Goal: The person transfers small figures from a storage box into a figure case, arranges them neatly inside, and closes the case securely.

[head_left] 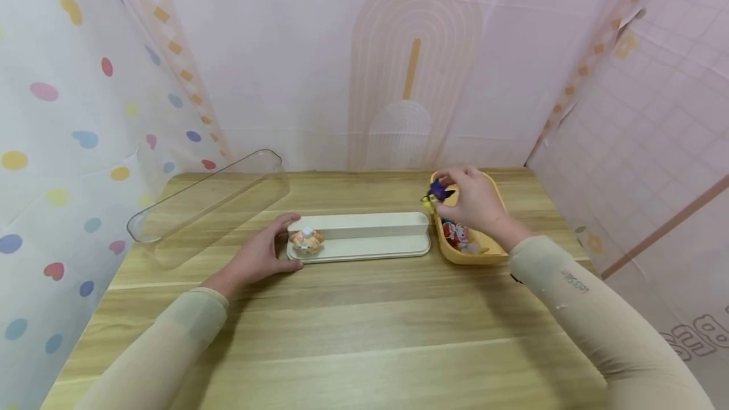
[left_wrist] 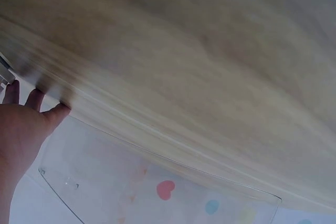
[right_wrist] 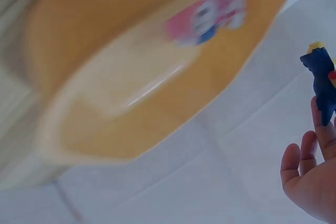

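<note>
My left hand grips the left end of a white two-level display stand, thumb at the front edge and fingers at the back. A small orange-and-white figurine sits on the stand close to that hand. With thumb and fingers, my right hand pinches a small dark blue and yellow figurine above the left rim of a yellow bin. Seen from the right wrist, the blue figurine is held in the fingertips, beside the bin. More colourful figurines lie inside the bin.
A long clear plastic cover lies at the left of the wooden table. Patterned cloth walls enclose the table at the back and both sides. The bin stands just right of the display stand.
</note>
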`<state>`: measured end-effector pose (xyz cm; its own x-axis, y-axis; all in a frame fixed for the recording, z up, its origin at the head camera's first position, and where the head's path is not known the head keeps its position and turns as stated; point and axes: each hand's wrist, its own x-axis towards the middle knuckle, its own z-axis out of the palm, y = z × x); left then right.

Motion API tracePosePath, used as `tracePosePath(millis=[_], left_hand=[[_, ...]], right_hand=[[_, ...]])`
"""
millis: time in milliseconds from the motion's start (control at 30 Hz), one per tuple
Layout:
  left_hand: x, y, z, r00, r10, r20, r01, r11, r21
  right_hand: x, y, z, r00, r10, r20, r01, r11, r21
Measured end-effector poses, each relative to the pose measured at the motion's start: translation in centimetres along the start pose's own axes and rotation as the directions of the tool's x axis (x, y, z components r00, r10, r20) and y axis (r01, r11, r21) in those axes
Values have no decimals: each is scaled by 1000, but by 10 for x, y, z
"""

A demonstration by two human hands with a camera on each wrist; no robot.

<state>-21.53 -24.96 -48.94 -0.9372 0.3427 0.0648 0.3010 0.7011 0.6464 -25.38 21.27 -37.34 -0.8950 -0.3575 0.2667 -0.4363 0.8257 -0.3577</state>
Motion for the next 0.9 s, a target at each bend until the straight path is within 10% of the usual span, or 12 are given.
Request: tracePosePath(millis=[367, 900], left_hand=[[-3, -6, -13, 1000, -9, 6, 9, 1000, -14], [-8, 4, -9, 1000, -15, 12, 15, 999, 35]], right_hand=[[27, -82, 53, 955, -296, 17, 296, 954, -39], [33, -134, 105, 893, -380, 240, 418, 899, -130]])
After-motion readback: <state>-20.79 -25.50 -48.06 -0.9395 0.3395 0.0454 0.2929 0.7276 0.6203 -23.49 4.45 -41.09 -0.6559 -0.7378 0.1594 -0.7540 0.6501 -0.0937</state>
